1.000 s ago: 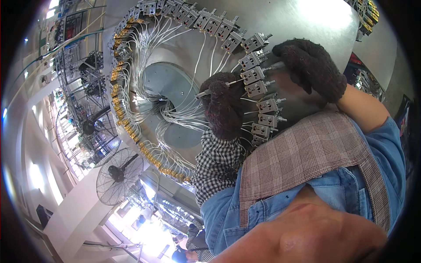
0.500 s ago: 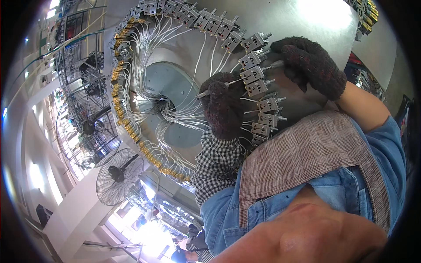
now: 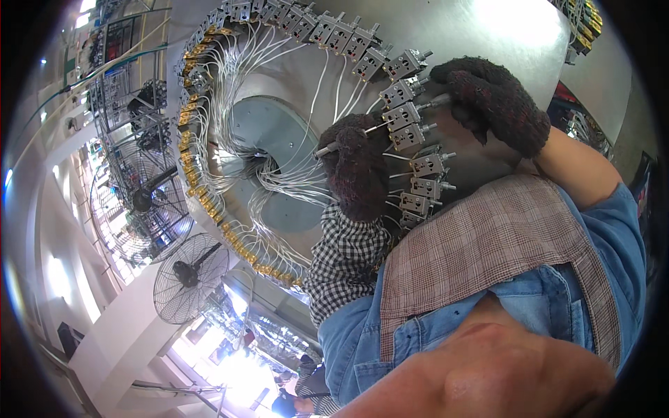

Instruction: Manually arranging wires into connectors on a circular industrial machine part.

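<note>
My left hand (image 3: 357,174), in a dark knit glove, is closed around a slim metal screwdriver-like tool (image 3: 327,149). Its thin shaft reaches the near face of a small metal block (image 3: 401,116) with holes; whether the tip sits in a hole, I cannot tell. On the block's other side, my right hand (image 3: 496,106), gloved too, has its fingers curled around a grey metal stem (image 3: 438,101) that points at the block. The right fingertips are partly hidden. More metal blocks (image 3: 426,165) with threaded stems line the curve beside my hands.
White wires (image 3: 233,66) run from the blocks to a hole in a grey disc (image 3: 293,146) at the centre. Brass-coloured pieces (image 3: 202,203) follow the ring's left side. A metal tabletop (image 3: 460,35) lies beyond; a caged fan (image 3: 187,275) stands at lower left.
The tool in my left hand has shifted slightly and tilts a little differently. My right hand stays in nearly the same place.
</note>
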Motion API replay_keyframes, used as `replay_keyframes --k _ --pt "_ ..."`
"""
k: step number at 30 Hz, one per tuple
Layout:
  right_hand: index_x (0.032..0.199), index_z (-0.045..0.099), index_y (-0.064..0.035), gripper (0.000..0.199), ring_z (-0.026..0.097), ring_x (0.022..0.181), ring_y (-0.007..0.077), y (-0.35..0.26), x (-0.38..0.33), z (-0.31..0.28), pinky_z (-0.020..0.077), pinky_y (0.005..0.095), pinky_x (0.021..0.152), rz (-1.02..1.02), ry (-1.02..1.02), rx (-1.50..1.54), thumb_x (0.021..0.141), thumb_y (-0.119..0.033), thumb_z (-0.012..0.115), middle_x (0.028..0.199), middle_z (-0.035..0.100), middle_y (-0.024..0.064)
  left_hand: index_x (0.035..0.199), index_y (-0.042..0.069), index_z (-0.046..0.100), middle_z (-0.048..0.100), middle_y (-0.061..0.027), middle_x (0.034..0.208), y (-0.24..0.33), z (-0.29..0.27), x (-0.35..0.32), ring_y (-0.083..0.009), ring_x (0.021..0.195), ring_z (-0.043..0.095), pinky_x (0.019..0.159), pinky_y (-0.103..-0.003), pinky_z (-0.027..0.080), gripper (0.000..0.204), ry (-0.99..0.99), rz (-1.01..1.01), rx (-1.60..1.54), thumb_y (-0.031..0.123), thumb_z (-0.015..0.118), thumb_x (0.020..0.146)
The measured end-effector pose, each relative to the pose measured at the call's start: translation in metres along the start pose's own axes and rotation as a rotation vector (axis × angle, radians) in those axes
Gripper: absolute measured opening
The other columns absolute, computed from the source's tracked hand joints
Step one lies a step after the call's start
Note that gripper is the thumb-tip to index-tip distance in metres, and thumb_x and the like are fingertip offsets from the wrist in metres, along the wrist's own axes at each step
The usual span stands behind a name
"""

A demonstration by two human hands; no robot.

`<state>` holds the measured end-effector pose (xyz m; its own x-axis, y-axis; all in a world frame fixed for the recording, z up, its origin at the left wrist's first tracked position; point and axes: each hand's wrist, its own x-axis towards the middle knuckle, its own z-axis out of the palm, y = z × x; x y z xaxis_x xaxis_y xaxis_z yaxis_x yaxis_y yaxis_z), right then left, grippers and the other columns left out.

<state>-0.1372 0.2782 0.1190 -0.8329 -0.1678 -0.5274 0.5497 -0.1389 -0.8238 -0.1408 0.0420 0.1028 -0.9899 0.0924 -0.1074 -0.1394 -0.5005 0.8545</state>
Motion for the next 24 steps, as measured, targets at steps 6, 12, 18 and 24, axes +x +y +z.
replay_keyframes --k 6,12,18,24 --pt "0.12 0.055 -0.0044 0.036 0.06 0.074 0.0095 0.023 0.007 -0.009 0.0496 0.0224 0.059 -0.179 -0.02 0.02 0.094 -0.028 0.051 0.098 0.062 0.0069 0.1 -0.003 0.054 0.059 -0.0136 0.097 0.0 0.006 -0.001 -0.0221 0.088 0.06 0.08 -0.033 0.052 0.026 0.01 -0.006 0.035 0.022 0.057 0.09" --pt "0.122 0.054 -0.0041 0.037 0.06 0.082 0.0117 -0.006 -0.005 -0.006 0.0503 0.0242 0.067 -0.064 -0.04 0.01 0.093 -0.026 0.05 0.106 0.06 0.0084 0.1 -0.002 0.054 0.059 -0.0143 0.101 0.002 0.002 -0.001 -0.0244 0.093 0.06 0.086 -0.036 0.051 0.025 -0.032 -0.038 -0.017 0.021 0.056 0.09" --pt "0.123 0.053 -0.0044 0.038 0.059 0.093 0.015 0.024 0.006 -0.013 0.0503 0.0281 0.076 -0.38 -0.014 -0.109 0.091 -0.024 0.052 0.111 0.058 0.009 0.096 -0.003 0.054 0.058 -0.0145 0.097 0.004 0.015 0.0 -0.0238 0.091 0.06 0.084 -0.036 0.052 0.019 0.003 -0.023 -0.072 0.015 0.056 0.089" --pt "0.119 0.056 -0.004 0.037 0.062 0.085 0.0169 0.005 0.0 -0.005 0.0517 0.0283 0.068 -0.228 0.03 -0.045 0.089 -0.025 0.055 0.104 0.06 0.0097 0.095 -0.003 0.054 0.059 -0.0146 0.095 0.003 0.011 0.003 -0.0245 0.089 0.061 0.086 -0.038 0.051 0.016 -0.058 0.019 -0.055 0.01 0.055 0.087"
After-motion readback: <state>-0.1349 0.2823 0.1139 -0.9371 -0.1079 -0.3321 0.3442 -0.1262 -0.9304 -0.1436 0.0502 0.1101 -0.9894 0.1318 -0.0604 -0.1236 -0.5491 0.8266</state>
